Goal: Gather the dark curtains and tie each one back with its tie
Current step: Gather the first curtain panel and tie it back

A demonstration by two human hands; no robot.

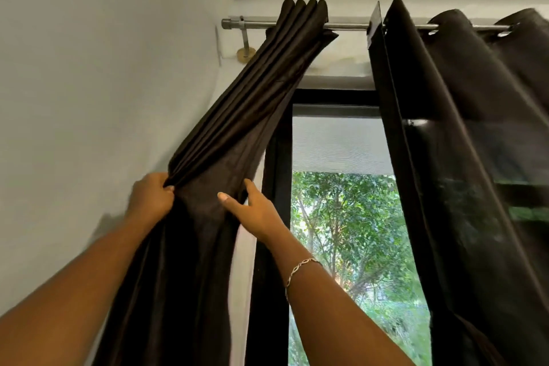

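The fingers of the left hand [151, 200] curl tight and pinch a bunch of gathered pleats of the left curtain [237, 116], knuckles turned toward the white wall [89, 83]; the right hand [257, 212] has its fingers nearly straight and spread, the thumb lying flat on the front of the same cloth and the forefinger along its inner edge, touching and not clasping; whether the other fingers reach behind the edge cannot be told; both forearms rise from below, the right wrist wearing a thin bracelet [300, 270]; the left curtain runs slantwise from the metal rod [347, 26] down to the left hand, then hangs dark beside the wall; the right curtain [463, 172] hangs loose from the rod, well apart, with the window [341, 217] and green leaves between the two.
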